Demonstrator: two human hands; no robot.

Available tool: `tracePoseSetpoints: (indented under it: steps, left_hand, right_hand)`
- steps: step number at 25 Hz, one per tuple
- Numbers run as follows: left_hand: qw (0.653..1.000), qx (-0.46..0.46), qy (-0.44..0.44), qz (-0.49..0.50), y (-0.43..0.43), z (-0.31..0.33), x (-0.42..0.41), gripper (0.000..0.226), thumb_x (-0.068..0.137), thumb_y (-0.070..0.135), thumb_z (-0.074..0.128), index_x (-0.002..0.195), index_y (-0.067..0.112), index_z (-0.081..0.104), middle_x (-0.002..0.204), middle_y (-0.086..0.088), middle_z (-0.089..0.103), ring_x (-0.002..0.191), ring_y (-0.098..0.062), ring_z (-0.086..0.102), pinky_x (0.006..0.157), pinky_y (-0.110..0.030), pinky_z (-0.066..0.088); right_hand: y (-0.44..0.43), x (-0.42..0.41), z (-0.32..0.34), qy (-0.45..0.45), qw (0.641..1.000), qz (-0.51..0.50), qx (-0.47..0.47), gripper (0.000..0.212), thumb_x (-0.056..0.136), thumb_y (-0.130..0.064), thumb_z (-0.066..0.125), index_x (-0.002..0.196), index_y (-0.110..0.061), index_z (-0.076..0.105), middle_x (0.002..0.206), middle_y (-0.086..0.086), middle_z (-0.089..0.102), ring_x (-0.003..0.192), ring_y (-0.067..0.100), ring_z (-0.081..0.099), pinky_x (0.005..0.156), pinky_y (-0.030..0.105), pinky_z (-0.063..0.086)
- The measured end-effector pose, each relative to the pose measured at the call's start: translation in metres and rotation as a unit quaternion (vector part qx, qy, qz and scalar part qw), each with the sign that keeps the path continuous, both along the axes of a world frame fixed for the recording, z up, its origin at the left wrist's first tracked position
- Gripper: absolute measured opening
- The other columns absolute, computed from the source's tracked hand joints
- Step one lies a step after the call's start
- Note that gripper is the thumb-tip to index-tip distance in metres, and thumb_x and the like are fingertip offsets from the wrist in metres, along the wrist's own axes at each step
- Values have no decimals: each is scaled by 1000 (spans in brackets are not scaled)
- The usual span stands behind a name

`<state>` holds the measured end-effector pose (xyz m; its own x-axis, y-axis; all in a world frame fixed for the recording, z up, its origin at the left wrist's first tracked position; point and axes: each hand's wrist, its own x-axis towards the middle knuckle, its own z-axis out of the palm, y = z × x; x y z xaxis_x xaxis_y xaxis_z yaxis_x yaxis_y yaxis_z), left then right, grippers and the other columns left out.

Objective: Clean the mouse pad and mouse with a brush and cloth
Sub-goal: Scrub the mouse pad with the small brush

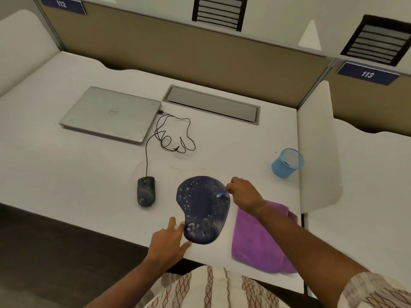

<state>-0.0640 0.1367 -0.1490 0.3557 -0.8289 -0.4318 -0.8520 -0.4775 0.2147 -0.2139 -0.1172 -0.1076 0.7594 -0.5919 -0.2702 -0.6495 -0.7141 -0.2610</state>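
A blue mesh cup point(287, 163) stands at the desk's point(89, 174) right side; whether it holds anything cannot be told. The dark blue mouse pad point(202, 207), flecked with white dust, lies near the front edge between the dusty mouse point(146, 192) and a purple cloth point(258, 241). The right hand point(242, 192) pinches a small brush point(221, 195) at the pad's right edge. The left hand point(169, 241) touches the near left rim with straight fingers.

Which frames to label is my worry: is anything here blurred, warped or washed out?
Head view: the wide lens bows the partition and desk edge; the brush in the right hand is smeared; light is soft and even, without glare; the specks on the mouse pad are sharp.
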Motion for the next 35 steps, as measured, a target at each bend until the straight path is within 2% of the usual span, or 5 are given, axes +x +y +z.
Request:
tracePoseSetpoints:
  steps: [4, 11, 17, 29, 35]
  left_hand:
    - [999, 6, 4, -42, -1, -1, 12, 66, 94, 64, 47, 150, 32, 32, 151, 0, 34, 108, -20, 64, 94, -27, 48]
    - [999, 5, 10, -49, -4, 5, 15, 66, 95, 58, 52, 150, 29, 31, 155, -1, 31, 116, -23, 61, 98, -31, 47]
    - [1000, 8, 4, -1, -3, 4, 1, 67, 96, 55, 53, 153, 31, 27, 156, 0, 27, 115, -22, 61, 98, -28, 47]
    - [998, 2, 20, 56, -6, 3, -5, 61, 90, 52, 64, 144, 36, 39, 148, 4, 36, 109, -20, 64, 95, -24, 49]
    - [998, 9, 26, 64, -7, 1, -4, 62, 90, 52, 65, 144, 37, 40, 148, 4, 36, 109, -20, 63, 95, -25, 49]
  right_hand:
    - [-8, -11, -2, 16, 998, -54, -7, 24, 99, -16, 52, 115, -18, 70, 108, 3, 62, 93, 16, 56, 85, 25, 48]
    - [6, 30, 6, -169, 963, -186, 94, 9, 79, -17, 74, 86, -20, 80, 80, -10, 71, 71, 5, 64, 67, 12, 49]
    - [0, 35, -11, -150, 952, -213, 163, 14, 88, -23, 69, 91, -12, 77, 83, 3, 73, 75, 16, 66, 72, 26, 53]
    - [-10, 24, -13, -187, 948, -241, 96, 16, 96, -25, 59, 92, -14, 70, 84, -4, 66, 71, 6, 57, 61, 7, 35]
    - [4, 46, -18, -169, 953, -216, 128, 18, 95, -26, 60, 92, -13, 72, 86, -1, 68, 73, 9, 58, 63, 10, 38]
